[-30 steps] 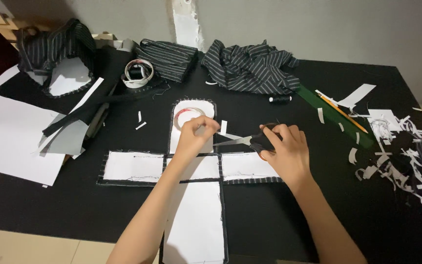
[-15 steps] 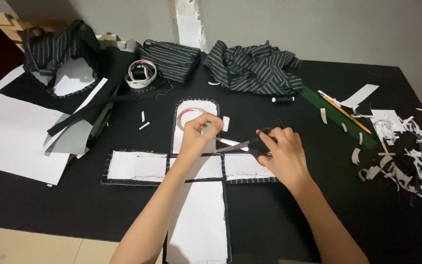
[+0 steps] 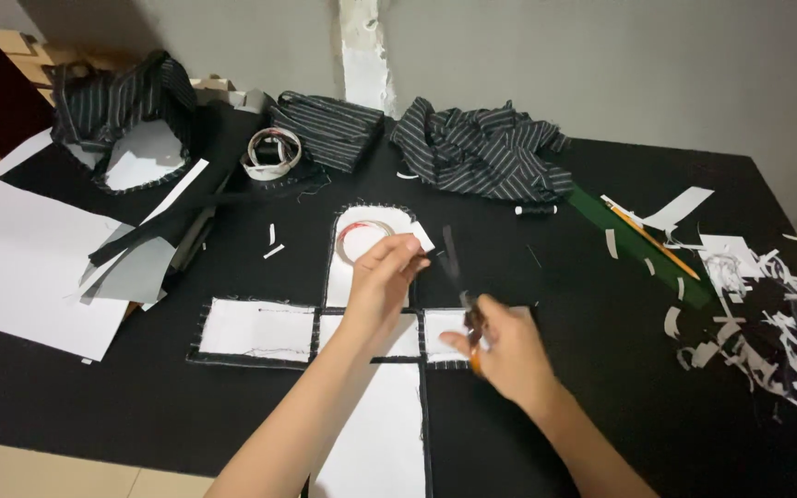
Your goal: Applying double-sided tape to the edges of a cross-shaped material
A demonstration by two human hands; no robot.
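Note:
A cross-shaped piece of white paper edged with dark striped fabric [image 3: 260, 330] lies flat on the black table [image 3: 601, 387]. My left hand [image 3: 382, 277] hovers over its upper arm, pinching a small white paper piece [image 3: 420, 238] next to a roll of tape [image 3: 364, 239]. My right hand [image 3: 505, 349] grips scissors [image 3: 458, 277] with orange handles. Their blades point up and away, just right of the white piece.
Striped fabric bundles [image 3: 481, 148] lie at the back. A tape measure coil [image 3: 272, 152] is behind the cross. White sheets [image 3: 20, 267] cover the left. Paper scraps [image 3: 767, 314], a pencil [image 3: 652, 240] and a thread spool [image 3: 535, 210] are at the right.
My right hand pulled back toward me and turned the scissors from lying sideways to pointing upward. My left hand lifted slightly with the white piece.

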